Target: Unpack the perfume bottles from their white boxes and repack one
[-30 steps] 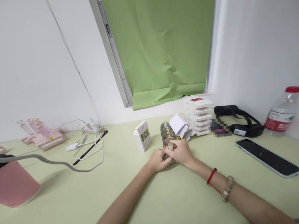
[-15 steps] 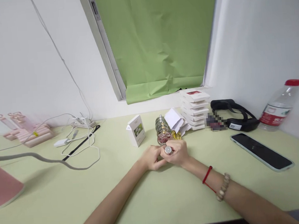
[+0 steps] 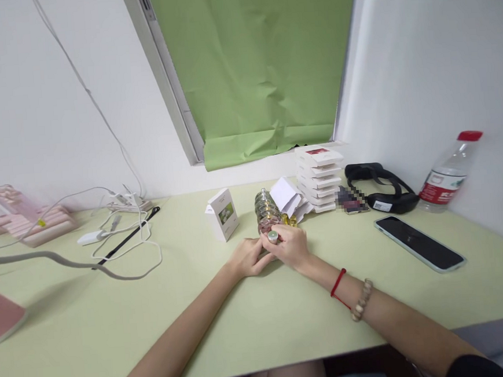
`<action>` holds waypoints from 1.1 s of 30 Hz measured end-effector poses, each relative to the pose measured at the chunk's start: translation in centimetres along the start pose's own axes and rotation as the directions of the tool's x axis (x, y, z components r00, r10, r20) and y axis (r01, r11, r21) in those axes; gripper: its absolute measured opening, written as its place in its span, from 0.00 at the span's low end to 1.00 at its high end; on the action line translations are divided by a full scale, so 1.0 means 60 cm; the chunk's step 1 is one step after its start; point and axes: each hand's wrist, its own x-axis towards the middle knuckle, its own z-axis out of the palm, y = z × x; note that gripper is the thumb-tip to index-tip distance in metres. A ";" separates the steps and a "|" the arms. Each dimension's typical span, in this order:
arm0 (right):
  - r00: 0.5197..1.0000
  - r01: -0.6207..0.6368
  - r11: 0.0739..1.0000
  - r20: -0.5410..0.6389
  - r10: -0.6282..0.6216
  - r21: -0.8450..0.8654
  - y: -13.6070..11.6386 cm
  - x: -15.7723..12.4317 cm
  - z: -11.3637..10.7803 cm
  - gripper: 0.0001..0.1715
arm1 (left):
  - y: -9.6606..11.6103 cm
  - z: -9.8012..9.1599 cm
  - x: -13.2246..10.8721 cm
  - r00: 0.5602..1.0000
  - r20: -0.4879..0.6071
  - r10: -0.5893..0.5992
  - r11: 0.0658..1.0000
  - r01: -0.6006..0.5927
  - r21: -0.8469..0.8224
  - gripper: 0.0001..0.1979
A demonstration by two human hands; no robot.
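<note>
My two hands meet at the middle of the pale green desk [image 3: 262, 321]. My right hand [image 3: 291, 248] is closed around a small round bottle with a silver cap [image 3: 273, 237]. Fingers of my left hand [image 3: 247, 257] curl against that bottle from the left. Just behind them several round glass bottles [image 3: 265, 209] stand in a row. A small white box with a picture [image 3: 222, 213] stands upright to their left. My right wrist wears a red string and a bead bracelet.
A stack of flat white boxes [image 3: 319, 177] and folded papers [image 3: 287, 194] sit behind the bottles. A black headset [image 3: 379, 183], a phone [image 3: 419, 241] and a water bottle [image 3: 448, 173] lie right. White cables [image 3: 125, 239] and pink stands [image 3: 23, 221] lie left.
The view has shifted, so everything sits a little left and higher. The small bottle in my hands now shows a silver cap where a green top showed before.
</note>
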 end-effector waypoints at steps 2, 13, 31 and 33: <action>0.999 -0.020 1.000 0.025 0.020 0.001 0.001 0.001 -0.001 0.22 | 0.001 -0.003 0.001 1.000 -0.004 -0.024 0.999 0.024 -0.042 0.15; 0.983 -0.180 0.982 0.026 0.179 0.058 -0.001 -0.002 0.009 0.22 | 0.009 -0.010 0.001 0.994 0.017 -0.110 0.985 0.111 -0.130 0.16; 0.903 -0.387 0.788 0.025 0.428 0.480 -0.002 0.005 0.017 0.14 | 0.005 -0.004 0.004 0.946 0.036 -0.321 0.943 0.323 -0.083 0.21; 0.903 -0.390 0.771 0.044 0.428 0.503 -0.002 0.005 0.017 0.15 | 0.005 -0.005 0.005 0.941 0.051 -0.335 0.937 0.339 -0.084 0.21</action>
